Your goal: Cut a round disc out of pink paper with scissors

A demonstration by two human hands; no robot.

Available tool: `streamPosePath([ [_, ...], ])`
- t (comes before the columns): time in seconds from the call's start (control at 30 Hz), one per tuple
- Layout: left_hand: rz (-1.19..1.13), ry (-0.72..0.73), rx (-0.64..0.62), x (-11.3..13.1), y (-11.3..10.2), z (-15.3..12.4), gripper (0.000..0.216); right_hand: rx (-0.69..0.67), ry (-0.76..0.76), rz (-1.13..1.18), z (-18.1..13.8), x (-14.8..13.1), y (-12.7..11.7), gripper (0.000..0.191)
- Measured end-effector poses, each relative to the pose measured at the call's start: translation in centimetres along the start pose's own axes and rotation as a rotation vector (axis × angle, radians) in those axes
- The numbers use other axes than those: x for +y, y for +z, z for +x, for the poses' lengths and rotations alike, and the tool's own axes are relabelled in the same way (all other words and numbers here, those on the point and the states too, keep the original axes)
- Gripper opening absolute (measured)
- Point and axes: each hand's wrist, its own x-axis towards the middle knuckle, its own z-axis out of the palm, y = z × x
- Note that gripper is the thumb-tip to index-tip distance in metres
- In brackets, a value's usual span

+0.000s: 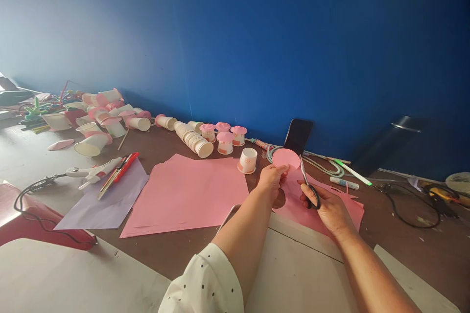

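Observation:
Between its thumb and fingers my left hand (272, 180) pinches the lower edge of a round pink paper disc (285, 158). My right hand (328, 208) is closed around the black handles of a pair of scissors (303, 172). The blades point up at the disc's right edge; whether paper lies between them I cannot tell. Under both hands spreads a cut pink sheet (338, 194) with a round hole near my left wrist. A white paper cup (247, 160) with a drawn window stands upside down left of my left hand.
Behind the hands a black phone (299, 134) leans by a coiled cable. Pink sheets (187, 193), stacked cups (193, 139) and several pink-roofed cups (225, 143) lie left. A red utility knife (117, 175) and glue gun (93, 172) rest on purple paper. A green marker (354, 172) lies right.

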Motion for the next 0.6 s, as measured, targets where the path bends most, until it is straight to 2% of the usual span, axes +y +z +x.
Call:
streamPosePath([
  [0.17, 0.011, -0.006, 0.001, 0.0, 0.04, 0.02, 0.029, 0.009, 0.006, 0.007, 0.05, -0.11, 0.0, 0.051],
  [0.6, 0.001, -0.026, 0.014, 0.25, 0.13, -0.32, 0.024, 0.008, 0.013, 0.031, 0.13, -0.27, 0.12, 0.052],
])
